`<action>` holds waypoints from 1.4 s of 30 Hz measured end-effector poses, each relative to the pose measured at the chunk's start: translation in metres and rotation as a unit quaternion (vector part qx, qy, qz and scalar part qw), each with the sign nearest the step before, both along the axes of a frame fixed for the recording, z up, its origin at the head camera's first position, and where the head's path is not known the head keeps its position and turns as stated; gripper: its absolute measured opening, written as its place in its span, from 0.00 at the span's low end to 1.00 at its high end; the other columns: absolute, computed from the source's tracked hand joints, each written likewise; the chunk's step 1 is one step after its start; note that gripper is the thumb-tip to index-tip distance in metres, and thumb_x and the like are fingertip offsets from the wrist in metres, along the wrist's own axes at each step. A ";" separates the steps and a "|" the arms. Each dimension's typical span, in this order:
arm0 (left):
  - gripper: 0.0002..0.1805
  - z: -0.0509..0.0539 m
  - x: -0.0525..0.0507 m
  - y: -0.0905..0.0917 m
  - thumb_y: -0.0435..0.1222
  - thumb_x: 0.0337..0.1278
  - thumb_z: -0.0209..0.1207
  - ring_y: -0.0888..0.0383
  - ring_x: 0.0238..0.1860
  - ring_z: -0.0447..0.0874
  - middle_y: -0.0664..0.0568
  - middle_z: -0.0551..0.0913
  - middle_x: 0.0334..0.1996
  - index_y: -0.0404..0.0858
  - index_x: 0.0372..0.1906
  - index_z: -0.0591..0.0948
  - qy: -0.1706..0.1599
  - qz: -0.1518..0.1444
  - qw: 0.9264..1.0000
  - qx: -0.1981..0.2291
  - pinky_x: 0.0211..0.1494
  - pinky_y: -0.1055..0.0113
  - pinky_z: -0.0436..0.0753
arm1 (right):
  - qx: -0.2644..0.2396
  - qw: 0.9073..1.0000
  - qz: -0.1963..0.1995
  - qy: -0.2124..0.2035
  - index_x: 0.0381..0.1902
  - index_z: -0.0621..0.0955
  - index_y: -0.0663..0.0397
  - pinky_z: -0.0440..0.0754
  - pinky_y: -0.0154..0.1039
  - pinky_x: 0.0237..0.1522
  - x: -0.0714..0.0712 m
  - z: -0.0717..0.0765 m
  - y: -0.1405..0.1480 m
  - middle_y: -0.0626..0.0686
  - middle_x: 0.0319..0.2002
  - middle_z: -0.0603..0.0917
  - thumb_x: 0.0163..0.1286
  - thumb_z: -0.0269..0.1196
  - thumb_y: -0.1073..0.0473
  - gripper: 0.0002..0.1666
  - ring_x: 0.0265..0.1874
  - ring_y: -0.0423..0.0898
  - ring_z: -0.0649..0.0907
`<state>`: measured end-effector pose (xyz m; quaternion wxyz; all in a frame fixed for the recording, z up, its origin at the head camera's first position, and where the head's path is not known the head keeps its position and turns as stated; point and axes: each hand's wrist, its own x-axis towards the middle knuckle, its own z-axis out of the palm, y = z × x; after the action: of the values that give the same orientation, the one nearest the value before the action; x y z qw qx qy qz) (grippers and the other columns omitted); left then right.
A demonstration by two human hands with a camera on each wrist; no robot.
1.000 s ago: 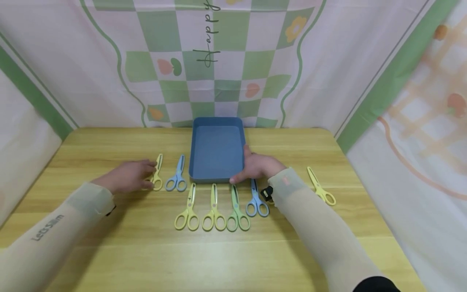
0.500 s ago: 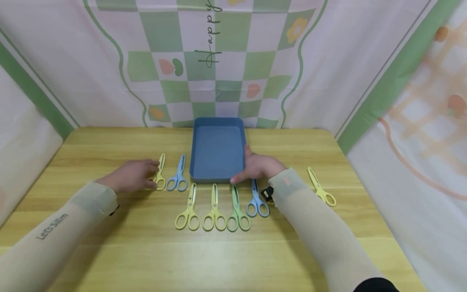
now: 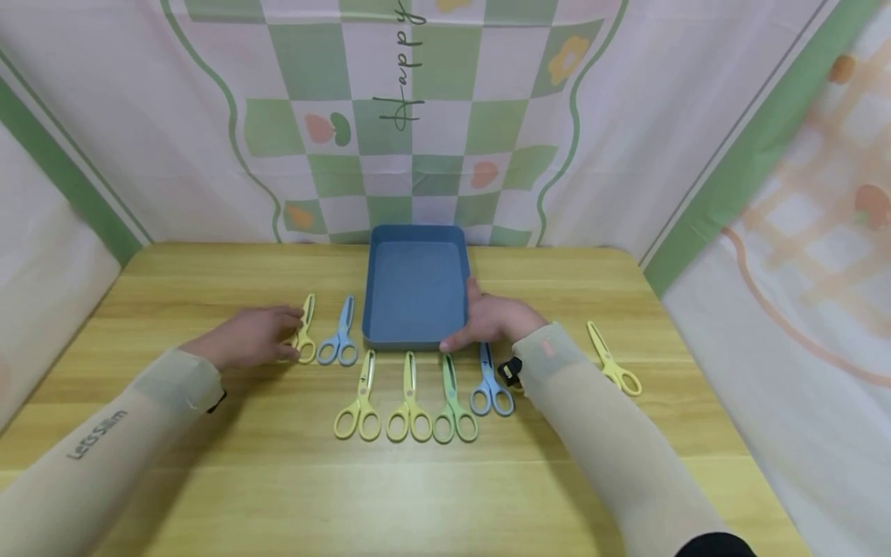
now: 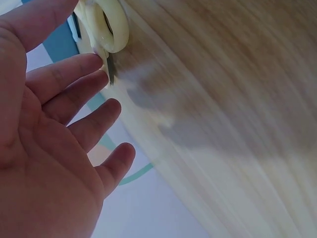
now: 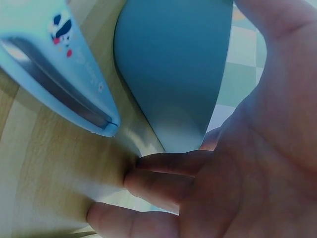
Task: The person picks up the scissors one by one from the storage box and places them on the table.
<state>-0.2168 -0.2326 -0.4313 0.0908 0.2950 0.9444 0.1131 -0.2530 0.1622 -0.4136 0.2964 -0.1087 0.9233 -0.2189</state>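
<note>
My left hand [image 3: 254, 336] lies beside the leftmost yellow scissors [image 3: 303, 334], thumb and fingertips at their left side. In the left wrist view its fingers are extended and spread, with a yellow handle loop [image 4: 119, 25] beyond the thumb and index fingertips. My right hand [image 3: 494, 317] is at the near right corner of a blue tray [image 3: 416, 286], its thumb against the corner. Through the right wrist view, its straight fingers [image 5: 158, 187] reach down to the tabletop beside the tray wall [image 5: 173, 74]. Blue scissors [image 3: 486, 375] lie just below that hand.
Blue scissors [image 3: 341, 333] lie left of the tray. In front sit two yellow scissors [image 3: 363, 393] and green scissors [image 3: 452, 396] side by side. More yellow scissors [image 3: 604, 353] lie at the right. A yellow bit shows behind my right wrist. A patterned cloth [image 3: 529, 216] hangs behind the table.
Over the past second my left hand and the leftmost yellow scissors shift slightly right, towards the blue scissors, then stay put. My right hand keeps its place at the tray.
</note>
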 end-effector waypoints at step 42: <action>0.29 0.011 0.013 0.008 0.48 0.71 0.56 0.30 0.68 0.60 0.29 0.68 0.67 0.31 0.65 0.75 0.005 0.057 0.998 0.002 0.65 0.29 0.56 | -0.086 0.996 -0.003 0.012 0.75 0.23 0.59 0.50 0.51 0.73 -0.009 -0.003 0.009 0.65 0.77 0.30 0.61 0.69 0.35 0.78 0.75 0.61 0.50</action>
<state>-0.2041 -0.2245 -0.4208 0.0788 0.2413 0.9600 0.1182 -0.2625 0.1709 -0.4165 0.2742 -0.1335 0.9049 -0.2968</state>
